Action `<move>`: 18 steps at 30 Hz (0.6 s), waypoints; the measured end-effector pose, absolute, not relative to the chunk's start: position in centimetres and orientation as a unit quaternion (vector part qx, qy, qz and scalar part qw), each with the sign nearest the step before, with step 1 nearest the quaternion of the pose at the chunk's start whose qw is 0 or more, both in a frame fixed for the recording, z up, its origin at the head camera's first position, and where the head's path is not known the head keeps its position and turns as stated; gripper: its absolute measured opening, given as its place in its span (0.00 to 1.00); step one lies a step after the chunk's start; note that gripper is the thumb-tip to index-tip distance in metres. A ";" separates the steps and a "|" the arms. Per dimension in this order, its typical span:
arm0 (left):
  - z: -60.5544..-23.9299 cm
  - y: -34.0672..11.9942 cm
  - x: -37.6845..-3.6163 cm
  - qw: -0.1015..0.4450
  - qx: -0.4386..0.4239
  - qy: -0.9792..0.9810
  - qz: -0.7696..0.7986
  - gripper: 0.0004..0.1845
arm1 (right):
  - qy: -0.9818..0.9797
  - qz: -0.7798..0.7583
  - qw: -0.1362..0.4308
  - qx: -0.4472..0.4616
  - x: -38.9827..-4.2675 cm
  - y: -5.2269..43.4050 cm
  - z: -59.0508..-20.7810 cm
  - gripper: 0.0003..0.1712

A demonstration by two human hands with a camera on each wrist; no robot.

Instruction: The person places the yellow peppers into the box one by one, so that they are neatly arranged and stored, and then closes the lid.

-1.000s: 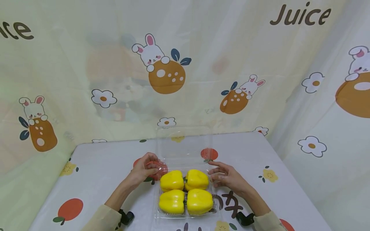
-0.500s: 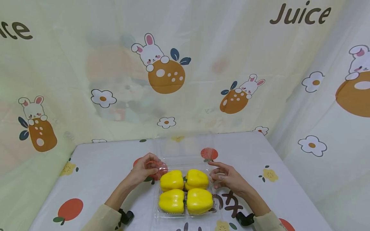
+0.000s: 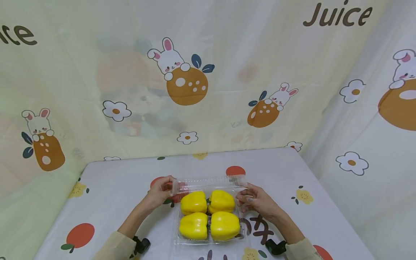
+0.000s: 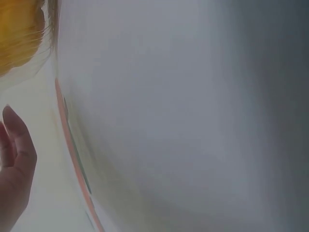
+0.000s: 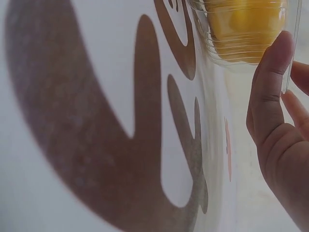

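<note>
Lid (image 3: pixel 209 181) of the clear clamshell tray (image 3: pixel 208 241) has come down: a second ago it stood up open behind the tray, half a second ago it was lower, now it hangs folded forward, edge-on just over the back row of peppers.

Left hand (image 3: pixel 160 193) pinches the lid's left corner, fingers curled on it. Right hand (image 3: pixel 255 200) pinches the right corner between thumb and fingers; right wrist view shows the thin lid edge at the fingertips (image 5: pixel 275 58).

Count: four yellow peppers (image 3: pixel 209 215), 2x2, all inside the tray. One tray, one lid.

Tray sits near the front-centre of the table (image 3: pixel 110 191), on a white fruit-print cloth, between both hands.
</note>
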State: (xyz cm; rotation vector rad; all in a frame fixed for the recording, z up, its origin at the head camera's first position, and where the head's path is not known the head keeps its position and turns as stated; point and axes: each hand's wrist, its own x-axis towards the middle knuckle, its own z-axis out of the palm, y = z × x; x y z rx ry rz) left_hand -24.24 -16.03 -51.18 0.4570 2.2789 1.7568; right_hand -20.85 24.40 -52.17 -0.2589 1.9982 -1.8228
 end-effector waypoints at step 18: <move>-50.9 -16.1 -23.8 0.105 0.147 0.804 0.567 0.03 | 0.739 -0.640 0.210 -0.016 -19.9 24.0 -50.8 0.39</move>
